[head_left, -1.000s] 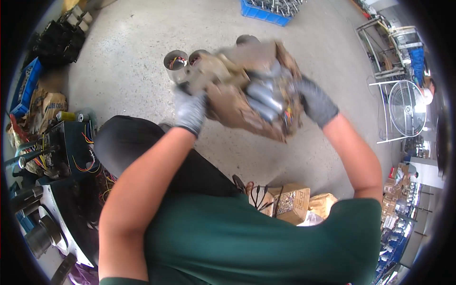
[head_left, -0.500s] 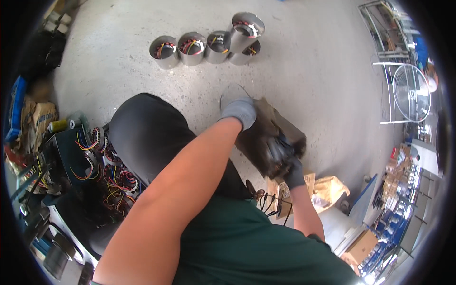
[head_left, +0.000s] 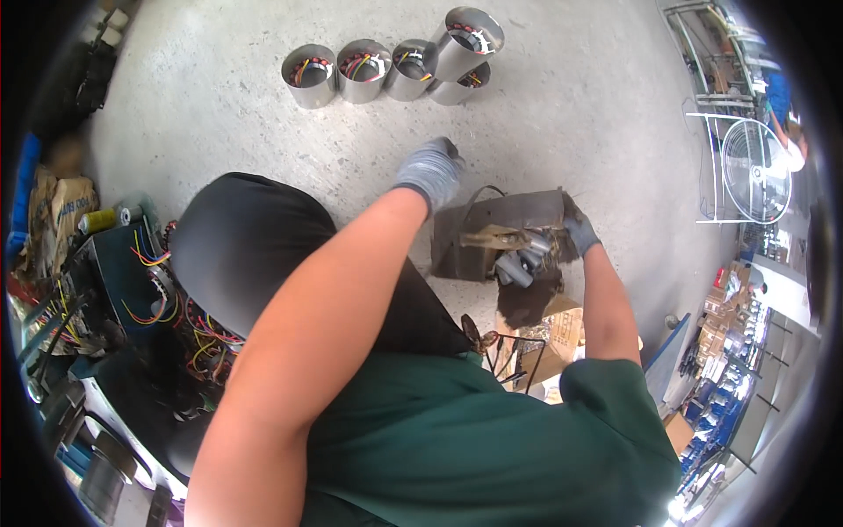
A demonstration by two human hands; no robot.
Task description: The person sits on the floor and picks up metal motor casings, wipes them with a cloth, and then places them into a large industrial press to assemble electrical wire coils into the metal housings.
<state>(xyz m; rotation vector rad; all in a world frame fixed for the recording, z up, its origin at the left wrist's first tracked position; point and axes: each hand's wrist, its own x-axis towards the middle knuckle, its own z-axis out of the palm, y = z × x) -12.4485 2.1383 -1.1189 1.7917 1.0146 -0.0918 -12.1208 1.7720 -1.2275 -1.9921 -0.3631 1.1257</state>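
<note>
A worn dark-brown box (head_left: 514, 211) with a thin looped handle (head_left: 479, 195) is tilted above the floor in front of me. Several grey metal cylinders (head_left: 516, 268) show at its ragged opening. My right hand (head_left: 580, 230), in a grey glove, is closed on the box's right edge. Left of the box, my left hand (head_left: 430, 174), gloved too, is held apart from the handle with its fingers curled. Whether anything lies in those fingers is hidden. Farther off, several metal motor housings (head_left: 309, 81) with coloured wires inside stand in a row, one stacked on another.
Wound stators (head_left: 158, 303) with loose wires lie in a dark crate at my left. An opened cardboard box (head_left: 553, 338) stands near my right elbow. A large fan (head_left: 757, 171) is at the right. Behind it a person (head_left: 781, 114) works near racks.
My left hand has left the box and moved up and slightly left. My right hand has risen with the box's right side, turning the box so its opening and the metal cylinders show.
</note>
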